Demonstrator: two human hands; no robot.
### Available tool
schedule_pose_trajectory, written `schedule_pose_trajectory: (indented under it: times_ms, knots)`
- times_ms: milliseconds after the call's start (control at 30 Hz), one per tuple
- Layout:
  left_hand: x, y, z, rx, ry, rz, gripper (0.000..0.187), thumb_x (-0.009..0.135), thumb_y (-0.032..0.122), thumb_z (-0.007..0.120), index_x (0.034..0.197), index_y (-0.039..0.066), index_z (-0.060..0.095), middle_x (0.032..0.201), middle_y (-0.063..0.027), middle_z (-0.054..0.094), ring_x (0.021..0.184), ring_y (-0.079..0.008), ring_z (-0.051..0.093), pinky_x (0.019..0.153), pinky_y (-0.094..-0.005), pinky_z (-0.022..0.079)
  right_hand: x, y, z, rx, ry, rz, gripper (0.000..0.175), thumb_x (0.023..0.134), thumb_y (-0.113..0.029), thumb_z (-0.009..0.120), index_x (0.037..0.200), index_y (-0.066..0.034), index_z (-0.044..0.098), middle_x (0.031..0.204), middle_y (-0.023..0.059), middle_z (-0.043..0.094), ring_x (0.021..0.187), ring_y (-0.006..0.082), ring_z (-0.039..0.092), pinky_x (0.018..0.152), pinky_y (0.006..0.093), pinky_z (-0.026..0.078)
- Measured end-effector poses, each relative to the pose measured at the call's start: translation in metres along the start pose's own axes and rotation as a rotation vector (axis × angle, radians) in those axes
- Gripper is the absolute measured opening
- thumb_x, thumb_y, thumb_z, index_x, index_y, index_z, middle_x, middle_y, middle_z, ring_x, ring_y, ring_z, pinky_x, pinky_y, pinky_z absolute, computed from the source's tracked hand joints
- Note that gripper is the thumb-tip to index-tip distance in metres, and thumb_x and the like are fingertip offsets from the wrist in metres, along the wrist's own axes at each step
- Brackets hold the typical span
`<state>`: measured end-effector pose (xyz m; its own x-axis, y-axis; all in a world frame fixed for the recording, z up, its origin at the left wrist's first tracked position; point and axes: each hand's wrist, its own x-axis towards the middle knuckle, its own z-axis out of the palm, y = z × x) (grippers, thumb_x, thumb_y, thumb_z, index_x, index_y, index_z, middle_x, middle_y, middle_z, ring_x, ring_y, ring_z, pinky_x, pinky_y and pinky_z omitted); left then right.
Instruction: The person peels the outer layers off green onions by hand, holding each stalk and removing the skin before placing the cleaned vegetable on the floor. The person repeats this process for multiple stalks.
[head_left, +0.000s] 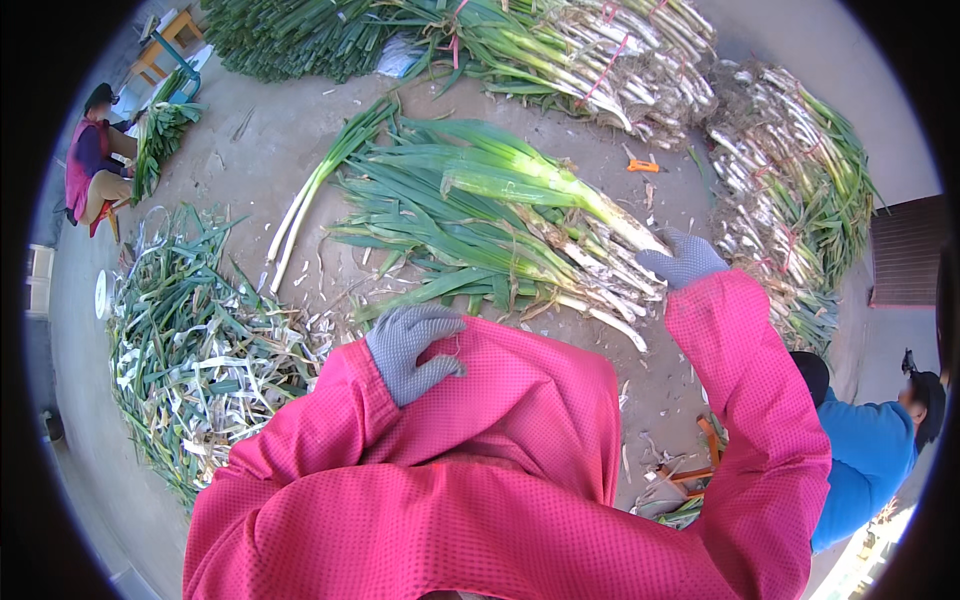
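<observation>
My right hand (684, 259), in a grey textured glove, grips the root end of a thick Welsh onion or leek stalk (607, 210). Its broad green leaves spread to the upper left over a loose heap of similar untrimmed stalks (450, 225) on the ground. In a matching glove, my left hand (416, 352) rests near my lap on the pink smock (517, 382), thumb and fingers apart with nothing between them. Left of the heap lie a few cleaner stalks (307, 199) with white ends.
An orange-handled knife (643, 166) lies beyond my right hand. Tied bundles (600, 67) and more bundles (780, 172) stand behind and to the right. Leaf waste (217, 360) is piled at left. One person (97, 161) sits far left; another (862, 457) is close on my right.
</observation>
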<state>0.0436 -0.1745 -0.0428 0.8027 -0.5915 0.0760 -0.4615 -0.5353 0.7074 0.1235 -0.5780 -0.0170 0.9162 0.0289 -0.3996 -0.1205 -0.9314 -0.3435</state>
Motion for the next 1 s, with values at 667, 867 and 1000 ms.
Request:
schedule_pose_trajectory:
  times_ms: [667, 867, 1000]
  knots:
    - [-0.122, 0.071, 0.053, -2.006, 0.001, -0.208, 0.055, 0.088, 0.035, 0.06, 0.132, 0.007, 0.041, 0.13, -0.015, 0.05, 0.125, -0.0329, 0.044, 0.106, -0.0532, 0.033, -0.322, -0.107, 0.147, 0.269, 0.095, -0.075, 0.053, 0.075, -0.039, 0.073, 0.116, -0.0081, 0.059, 0.101, 0.0167, 0.065, 0.091, 0.0293, 0.065, 0.078, 0.0358, 0.051]
    - [-0.121, 0.053, 0.067, -1.929, 0.068, -0.27, 0.05, 0.092, 0.033, 0.054, 0.13, 0.005, 0.041, 0.127, -0.0172, 0.051, 0.118, -0.0357, 0.05, 0.103, -0.055, 0.038, -0.294, -0.104, 0.177, 0.432, 0.216, -0.241, 0.051, 0.08, -0.041, 0.068, 0.116, -0.0056, 0.06, 0.098, 0.0158, 0.065, 0.086, 0.0277, 0.064, 0.082, 0.0353, 0.05]
    - [-0.122, 0.055, 0.068, -1.928, 0.004, -0.254, 0.052, 0.09, 0.034, 0.056, 0.131, 0.006, 0.04, 0.127, -0.0174, 0.051, 0.119, -0.0363, 0.049, 0.103, -0.0562, 0.037, -0.264, -0.125, 0.172, 0.855, -0.003, -0.138, 0.05, 0.083, -0.039, 0.065, 0.115, -0.0001, 0.06, 0.096, 0.0121, 0.066, 0.087, 0.0163, 0.063, 0.08, 0.0279, 0.048]
